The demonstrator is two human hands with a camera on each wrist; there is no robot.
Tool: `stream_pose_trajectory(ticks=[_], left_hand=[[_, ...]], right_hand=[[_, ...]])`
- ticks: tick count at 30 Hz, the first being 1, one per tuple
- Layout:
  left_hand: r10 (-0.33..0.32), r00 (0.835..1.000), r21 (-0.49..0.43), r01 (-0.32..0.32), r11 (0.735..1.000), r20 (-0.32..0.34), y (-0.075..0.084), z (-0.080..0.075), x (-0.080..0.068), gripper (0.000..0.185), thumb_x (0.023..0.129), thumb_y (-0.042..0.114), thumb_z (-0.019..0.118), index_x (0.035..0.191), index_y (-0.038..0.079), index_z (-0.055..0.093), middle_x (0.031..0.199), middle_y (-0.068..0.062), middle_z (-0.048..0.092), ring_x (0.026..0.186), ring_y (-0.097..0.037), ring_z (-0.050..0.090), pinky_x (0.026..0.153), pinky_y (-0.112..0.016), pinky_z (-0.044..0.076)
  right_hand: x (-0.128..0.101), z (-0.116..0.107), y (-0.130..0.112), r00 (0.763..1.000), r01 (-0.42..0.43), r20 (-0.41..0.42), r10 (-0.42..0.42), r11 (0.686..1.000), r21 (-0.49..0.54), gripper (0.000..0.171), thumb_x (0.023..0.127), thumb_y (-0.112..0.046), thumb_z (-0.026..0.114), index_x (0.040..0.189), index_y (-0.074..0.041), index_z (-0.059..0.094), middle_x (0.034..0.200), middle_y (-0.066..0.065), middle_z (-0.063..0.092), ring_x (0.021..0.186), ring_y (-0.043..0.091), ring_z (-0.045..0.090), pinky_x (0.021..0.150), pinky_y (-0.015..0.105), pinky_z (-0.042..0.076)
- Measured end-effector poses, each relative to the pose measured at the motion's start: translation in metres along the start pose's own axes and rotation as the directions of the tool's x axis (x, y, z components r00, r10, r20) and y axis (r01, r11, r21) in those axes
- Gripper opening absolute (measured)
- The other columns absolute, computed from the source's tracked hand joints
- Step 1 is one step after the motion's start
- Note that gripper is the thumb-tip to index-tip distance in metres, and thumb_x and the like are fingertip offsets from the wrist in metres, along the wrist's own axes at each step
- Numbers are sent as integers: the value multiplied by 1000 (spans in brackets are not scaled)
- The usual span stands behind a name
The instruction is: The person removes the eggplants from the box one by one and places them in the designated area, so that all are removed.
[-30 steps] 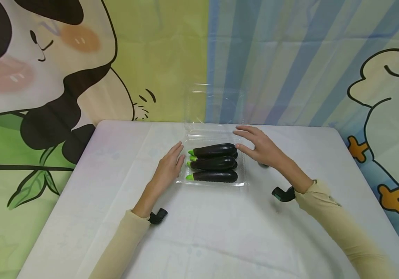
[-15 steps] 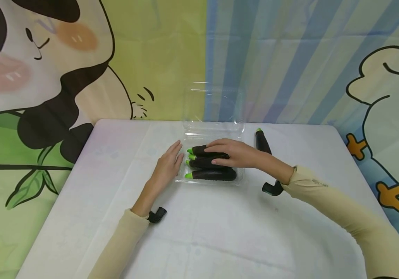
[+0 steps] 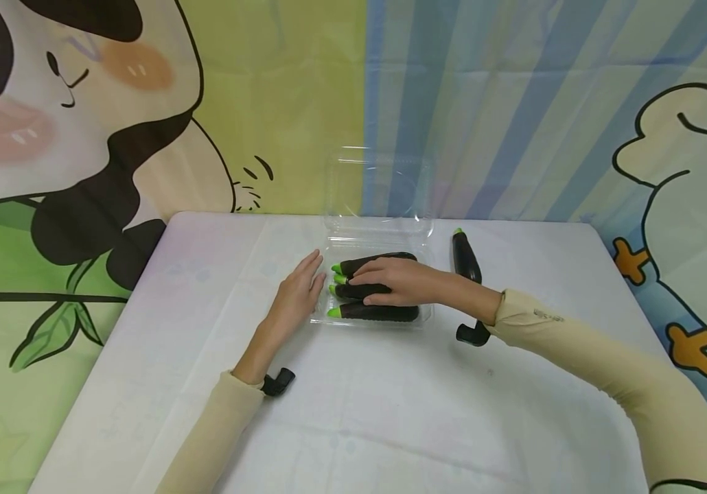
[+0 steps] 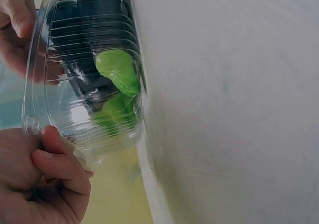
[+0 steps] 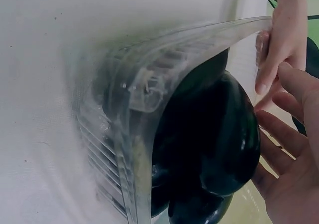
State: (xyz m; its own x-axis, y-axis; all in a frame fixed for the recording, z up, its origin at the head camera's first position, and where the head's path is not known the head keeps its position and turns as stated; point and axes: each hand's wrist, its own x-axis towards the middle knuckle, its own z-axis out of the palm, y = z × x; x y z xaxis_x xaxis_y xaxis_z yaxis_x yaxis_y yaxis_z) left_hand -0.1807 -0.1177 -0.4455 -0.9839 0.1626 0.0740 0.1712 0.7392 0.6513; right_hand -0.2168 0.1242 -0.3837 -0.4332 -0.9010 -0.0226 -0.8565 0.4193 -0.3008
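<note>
Several dark eggplants (image 3: 384,313) with green stem ends lie side by side in a clear plastic clamshell box (image 3: 424,317), whose lid (image 3: 378,185) stands raised at the back. At the box's left edge is my left hand (image 3: 294,291); in the left wrist view its bent fingers (image 4: 62,171) hold the rim near a corner. My right hand (image 3: 397,280) lies over the middle eggplants, covering part of them. Its fingers (image 5: 279,154) look extended and spread against the eggplants in the right wrist view. Another eggplant (image 3: 466,255) lies on the table, right of the box.
The box stands near the back of a table with a white cloth (image 3: 360,412). A printed cartoon backdrop (image 3: 292,103) hangs directly behind the table. A black wrist camera (image 3: 279,382) is worn on the left wrist, another camera (image 3: 473,334) on the right.
My right hand has moved left from the box's right side to over the eggplants, uncovering the eggplant on the table. My left hand has stayed at the box's left edge.
</note>
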Motion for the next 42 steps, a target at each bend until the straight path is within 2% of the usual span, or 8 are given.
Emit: stream_pose_trajectory(ticks=[9,16,32,38,42], left_hand=[[17,1000,7,-17,1000,-1,-1,0,-1,48,104,23,45,146,2,40,158,-7,32,144,-28,36,117,-47,34],[13,1000,5,-13,1000,-2,0,0,-1,47,103,21,47,146,2,40,158,-7,33,143,-29,37,116,-48,35],[21,1000,-1,-21,1000,-10,-1,0,-1,47,103,20,48,146,1,41,158,-8,34,142,-30,38,115,-48,36],[11,1000,-8,-11,1000,-7,-2,1,-1,48,103,22,48,146,2,41,158,-7,33,143,-29,38,115,-48,36],[7,1000,-14,-7,1000,-2,-2,1,0,48,103,22,47,146,2,40,159,-6,32,137,-30,46,111,-48,42]], right_hand=[[8,3,-1,999,-14,39,15,1000,-12,44,97,-33,59,136,-13,57,135,8,60,127,25,56,105,43,48],[12,9,-1,995,-63,75,65,998,-17,46,97,-35,59,138,-13,55,137,7,58,127,25,56,102,42,51],[17,20,-1,991,-95,83,104,990,-105,41,96,-29,62,134,-15,59,131,7,63,122,22,60,99,39,53],[17,24,-3,996,-60,50,70,983,-172,36,95,-24,64,129,-14,63,126,6,66,116,21,62,96,36,55],[17,23,-5,998,-45,28,52,978,-203,35,94,-25,64,129,-15,63,124,5,67,114,20,63,94,35,56]])
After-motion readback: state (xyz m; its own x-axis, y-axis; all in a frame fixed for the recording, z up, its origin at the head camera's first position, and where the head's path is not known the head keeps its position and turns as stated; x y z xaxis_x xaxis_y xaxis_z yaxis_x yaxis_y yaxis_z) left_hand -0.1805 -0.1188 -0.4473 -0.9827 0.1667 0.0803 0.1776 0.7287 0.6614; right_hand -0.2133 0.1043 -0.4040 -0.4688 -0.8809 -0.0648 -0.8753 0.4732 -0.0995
